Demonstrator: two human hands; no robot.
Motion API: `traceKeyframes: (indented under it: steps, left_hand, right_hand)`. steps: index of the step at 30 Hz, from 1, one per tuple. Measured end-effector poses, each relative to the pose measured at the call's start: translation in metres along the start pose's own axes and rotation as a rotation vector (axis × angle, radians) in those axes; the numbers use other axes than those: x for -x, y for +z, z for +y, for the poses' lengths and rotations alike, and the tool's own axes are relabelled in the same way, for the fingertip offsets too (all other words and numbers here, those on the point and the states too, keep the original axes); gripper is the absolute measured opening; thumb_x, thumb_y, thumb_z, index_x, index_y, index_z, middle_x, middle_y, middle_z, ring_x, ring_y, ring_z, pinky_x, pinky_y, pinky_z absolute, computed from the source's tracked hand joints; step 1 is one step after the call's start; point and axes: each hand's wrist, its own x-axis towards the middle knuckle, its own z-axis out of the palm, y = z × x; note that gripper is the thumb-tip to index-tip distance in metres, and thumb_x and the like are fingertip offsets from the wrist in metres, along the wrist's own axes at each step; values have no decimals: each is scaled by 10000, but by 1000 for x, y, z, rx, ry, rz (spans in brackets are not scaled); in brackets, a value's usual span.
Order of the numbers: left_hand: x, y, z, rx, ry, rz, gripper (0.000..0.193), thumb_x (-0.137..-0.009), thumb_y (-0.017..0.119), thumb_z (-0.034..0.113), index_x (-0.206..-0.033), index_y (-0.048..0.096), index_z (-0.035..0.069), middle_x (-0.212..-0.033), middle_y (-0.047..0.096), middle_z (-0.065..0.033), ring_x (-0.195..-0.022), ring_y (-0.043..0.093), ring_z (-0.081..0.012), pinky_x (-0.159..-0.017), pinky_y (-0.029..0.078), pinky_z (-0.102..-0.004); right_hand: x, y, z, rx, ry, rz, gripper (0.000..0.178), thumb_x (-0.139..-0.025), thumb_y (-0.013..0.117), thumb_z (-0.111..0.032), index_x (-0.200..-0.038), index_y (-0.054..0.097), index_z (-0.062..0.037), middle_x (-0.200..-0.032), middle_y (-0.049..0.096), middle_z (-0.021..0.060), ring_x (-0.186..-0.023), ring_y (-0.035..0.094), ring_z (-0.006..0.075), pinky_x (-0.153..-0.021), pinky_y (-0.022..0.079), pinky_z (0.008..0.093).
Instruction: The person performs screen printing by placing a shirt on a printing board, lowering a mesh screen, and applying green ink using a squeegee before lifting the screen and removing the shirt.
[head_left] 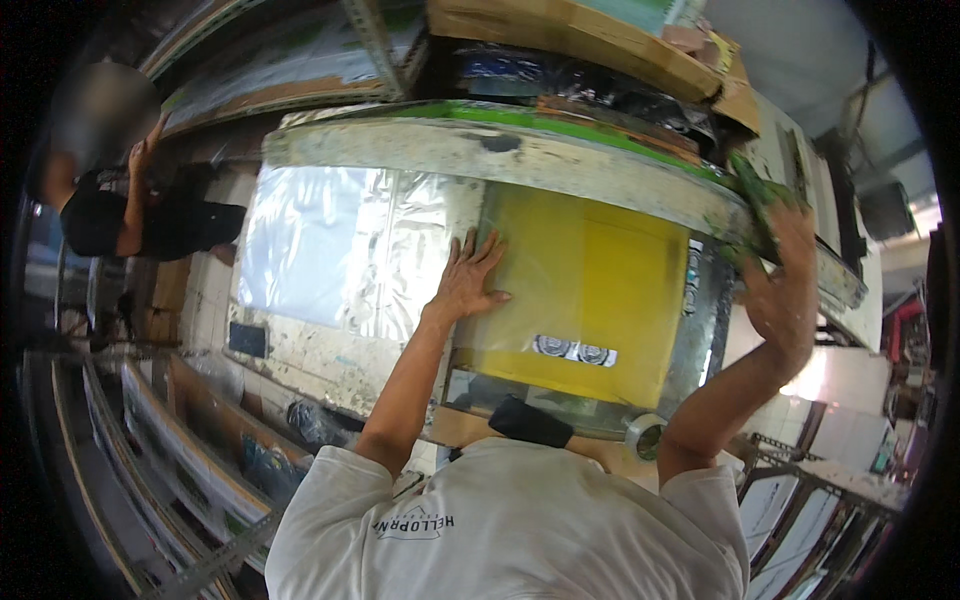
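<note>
My left hand (465,275) lies flat with its fingers spread. It presses on the left edge of a yellow sheet (630,290), where a clear plastic film (520,260) seems to overlap it. Two round dark printed marks (575,350) sit near the sheet's lower edge. My right hand (780,280) is raised at the far right, its fingers curled over the green-stained end (757,205) of a long pale wooden frame (590,185). The frame runs along the table's far side; its underside cannot be seen.
Shiny clear plastic sheets (330,250) cover the paint-stained table (300,345) at left. A roll of tape (643,436) sits near my right elbow. Another person (130,215) is at the far left. Racks of boards (190,430) stand at lower left; cardboard (580,40) lies beyond the frame.
</note>
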Motion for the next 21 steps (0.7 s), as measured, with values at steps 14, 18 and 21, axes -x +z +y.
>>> traceKeyframes:
  steps: [14,18,21]
  left_hand:
    - [-123,61,133,-18,174,-87,939,-697,657,577,-1449,279,162,-1543,129,-71,-1420,20,-337,-1132,-32,-536]
    - [-119,68,144,-17,199,-87,920,-715,637,584,-1451,275,167,-1544,125,-72,-1420,22,-339,-1130,-32,-541]
    - [-115,70,148,-13,216,-76,911,-726,626,591,-1451,275,164,-1543,127,-73,-1419,26,-341,-1130,-26,-543]
  right_hand:
    - [-22,-7,-7,-37,-167,64,464,-603,639,21,-1064,585,18,-1027,600,177,-970,513,362,-853,339,457]
    - [-21,-7,-8,-7,-147,52,479,-595,643,31,-1069,579,14,-1009,598,175,-976,512,357,-857,341,451]
    - [-20,-7,-8,-2,-133,42,499,-584,654,38,-1076,576,11,-1011,597,178,-974,513,356,-860,341,452]
